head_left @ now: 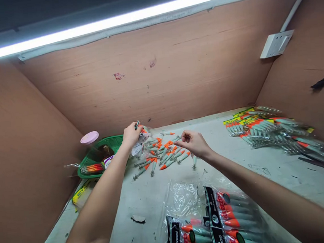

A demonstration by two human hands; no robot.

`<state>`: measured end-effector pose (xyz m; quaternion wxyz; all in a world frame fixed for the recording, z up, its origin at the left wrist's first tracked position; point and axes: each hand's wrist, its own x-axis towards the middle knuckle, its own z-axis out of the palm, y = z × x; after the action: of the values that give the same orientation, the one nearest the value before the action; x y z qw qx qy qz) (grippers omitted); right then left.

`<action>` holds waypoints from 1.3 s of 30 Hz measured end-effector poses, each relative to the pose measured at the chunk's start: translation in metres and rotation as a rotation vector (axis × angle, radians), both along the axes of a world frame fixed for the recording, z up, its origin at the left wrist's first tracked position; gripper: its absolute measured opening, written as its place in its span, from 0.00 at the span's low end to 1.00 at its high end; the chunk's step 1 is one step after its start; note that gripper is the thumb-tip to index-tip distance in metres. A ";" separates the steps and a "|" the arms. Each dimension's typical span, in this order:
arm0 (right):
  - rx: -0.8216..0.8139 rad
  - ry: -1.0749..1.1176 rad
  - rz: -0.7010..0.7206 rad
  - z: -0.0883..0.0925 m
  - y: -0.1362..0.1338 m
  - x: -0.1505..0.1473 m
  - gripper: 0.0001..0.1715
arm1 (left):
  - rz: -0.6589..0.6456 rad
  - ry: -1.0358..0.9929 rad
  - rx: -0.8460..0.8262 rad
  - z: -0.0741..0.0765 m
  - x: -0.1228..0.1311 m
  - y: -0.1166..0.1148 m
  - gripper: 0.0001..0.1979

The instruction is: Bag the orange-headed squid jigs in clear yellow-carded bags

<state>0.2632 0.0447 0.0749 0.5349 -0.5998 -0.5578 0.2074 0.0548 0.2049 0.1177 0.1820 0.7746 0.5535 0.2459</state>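
Three brown wood panels [175, 78] box in a pale tabletop [136, 208], with a bright tube light [140, 19] running across the top and a white socket plate [276, 44] on the right. Dark marks and a torn scrap [138, 219] show on the tabletop. Sealed lure packs [261, 129] heap at the right; black-labelled Seawood packs [225, 218] lie nearest the person, their orange ends to the left. At the far left stands a green basket [114, 140], a pink lid [89, 137] beside its rim.

The left hand [131, 135] reaches over the basket's right side, fingers clamped on a clear plastic bag [144, 136] whose contents are blurred. The right hand [194, 142] has its thumb and forefinger together; whether they pinch anything, one cannot tell.

Between the hands lie the loose lures [168, 163], pale green, orange at one end and hooked at the other. Their long axes lie flat and mostly slant: several point orange away to the right, hooks toward the person at left; one at the front turns orange leftward. The pile's right edge sits just beside the right fingertips.
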 end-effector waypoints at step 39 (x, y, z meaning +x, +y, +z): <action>-0.826 -0.744 1.052 -0.036 -0.057 -0.100 0.16 | -0.767 0.147 -0.427 -0.044 -0.062 -0.162 0.17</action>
<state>0.1630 -0.0121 0.0388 -0.1253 -0.4366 -0.7906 0.4107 -0.0077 0.0434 0.0738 0.3761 0.8844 0.2758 -0.0150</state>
